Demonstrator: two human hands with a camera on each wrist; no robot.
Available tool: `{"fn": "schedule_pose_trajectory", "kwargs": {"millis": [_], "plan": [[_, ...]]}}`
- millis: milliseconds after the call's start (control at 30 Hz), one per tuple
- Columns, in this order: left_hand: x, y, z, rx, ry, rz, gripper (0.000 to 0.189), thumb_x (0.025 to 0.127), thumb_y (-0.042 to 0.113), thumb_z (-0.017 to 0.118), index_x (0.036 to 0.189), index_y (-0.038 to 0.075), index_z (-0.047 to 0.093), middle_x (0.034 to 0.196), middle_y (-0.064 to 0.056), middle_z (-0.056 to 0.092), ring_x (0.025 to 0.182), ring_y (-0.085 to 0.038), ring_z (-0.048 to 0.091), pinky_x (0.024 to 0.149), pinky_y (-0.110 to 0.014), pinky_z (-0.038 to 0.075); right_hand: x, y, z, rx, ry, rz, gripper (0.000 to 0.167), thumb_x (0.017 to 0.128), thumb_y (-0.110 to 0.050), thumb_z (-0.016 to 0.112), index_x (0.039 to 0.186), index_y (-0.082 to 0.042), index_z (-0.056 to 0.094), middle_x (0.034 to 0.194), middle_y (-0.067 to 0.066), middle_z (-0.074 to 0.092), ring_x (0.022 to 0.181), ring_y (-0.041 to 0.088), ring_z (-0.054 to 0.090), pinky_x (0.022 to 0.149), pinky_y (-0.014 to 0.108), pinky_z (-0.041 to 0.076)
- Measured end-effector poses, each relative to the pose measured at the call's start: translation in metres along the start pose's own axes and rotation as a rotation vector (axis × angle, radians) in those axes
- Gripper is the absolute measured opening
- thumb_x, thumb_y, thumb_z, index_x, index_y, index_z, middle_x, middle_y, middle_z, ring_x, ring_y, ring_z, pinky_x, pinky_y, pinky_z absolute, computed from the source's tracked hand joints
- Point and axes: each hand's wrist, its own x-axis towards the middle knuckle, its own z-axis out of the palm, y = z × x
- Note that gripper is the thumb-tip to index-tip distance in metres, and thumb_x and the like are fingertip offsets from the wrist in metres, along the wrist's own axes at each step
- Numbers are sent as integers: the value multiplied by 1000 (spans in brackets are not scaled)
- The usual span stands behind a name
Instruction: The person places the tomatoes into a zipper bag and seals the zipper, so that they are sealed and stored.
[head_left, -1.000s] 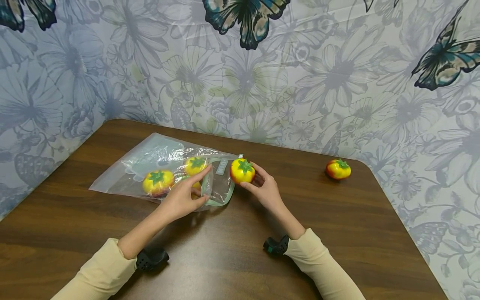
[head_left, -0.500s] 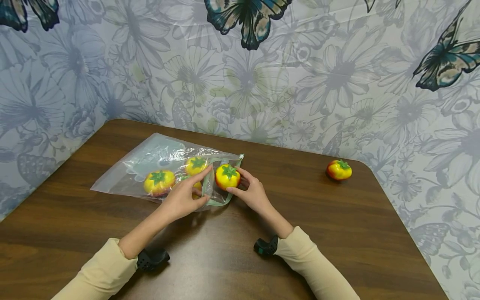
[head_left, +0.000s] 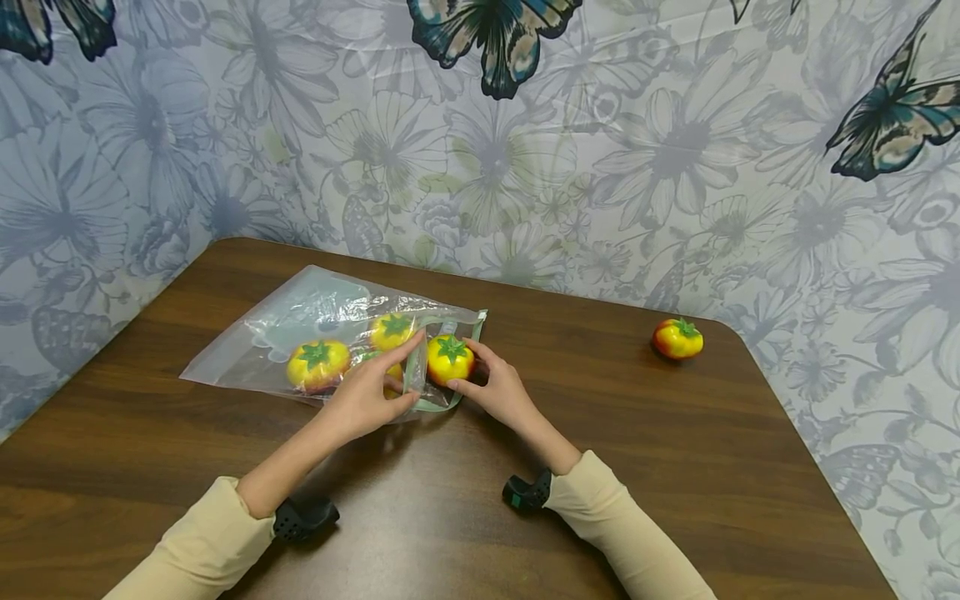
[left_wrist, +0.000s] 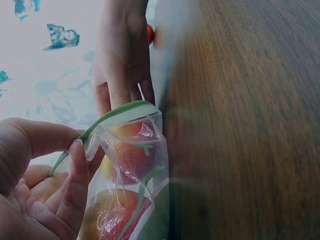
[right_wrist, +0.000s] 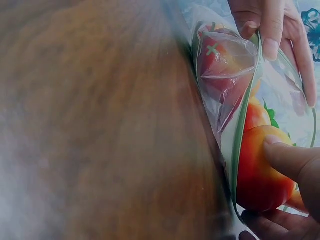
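A clear zip bag (head_left: 240, 346) with a green-edged mouth lies on the table, its opening facing right. My left hand (head_left: 365, 392) pinches the rim of the mouth between thumb and finger, as the left wrist view shows. With thumb and fingers my right hand (head_left: 498, 387) grips a yellow-and-red tomato (head_left: 450, 360) with a green star-shaped top, in the bag's mouth. Deeper in the bag are a left tomato (head_left: 318, 365), an upper tomato (head_left: 392, 331) and another partly behind my left hand. In the right wrist view the gripped tomato (right_wrist: 262, 170) sits between the bag's edges.
Another loose tomato (head_left: 677, 339) rests near the back right corner of the brown wooden table (head_left: 637, 433). Behind the table's far edge hangs a backdrop (head_left: 517, 183) with flowers and butterflies.
My right hand has moved left with the tomato, from just outside the bag into its mouth. The left hand and the bag have stayed nearly still.
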Motion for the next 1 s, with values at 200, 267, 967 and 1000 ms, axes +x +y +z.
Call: {"fn": "schedule_pose_trajectory", "kwargs": {"millis": [200,267,967,1000], "plan": [[-1,-1,0,2,1,-2,78,80,2,72,147,12,33,132,-23,47,77,-20,64,58,-28,50,-4,-3,-1,-50,2,-42,64,81,-14,75,135,1,45,128,17,53,108,29,57,88,36,46],[-2,-1,0,0,-1,-8,78,80,2,72,147,12,33,133,-23,47,78,-21,65,58,-28,50,-5,-3,-2,-63,7,-51,63,80,-14,75,134,0,46,128,16,53,108,28,57,88,36,46],[0,0,0,-20,-12,-19,80,80,0,71,148,15,31,137,-22,43,76,-19,64,59,-28,50,-6,-4,-8,-11,116,-70,32,81,-3,72,112,3,65,104,13,67,87,21,66,73,28,52],[0,0,0,-19,-13,-18,80,80,1,71,148,15,31,137,-22,42,76,-19,64,59,-28,50,-5,-4,-7,-7,120,-75,31,81,-2,72,111,3,66,103,14,67,86,21,67,73,28,52]]}}
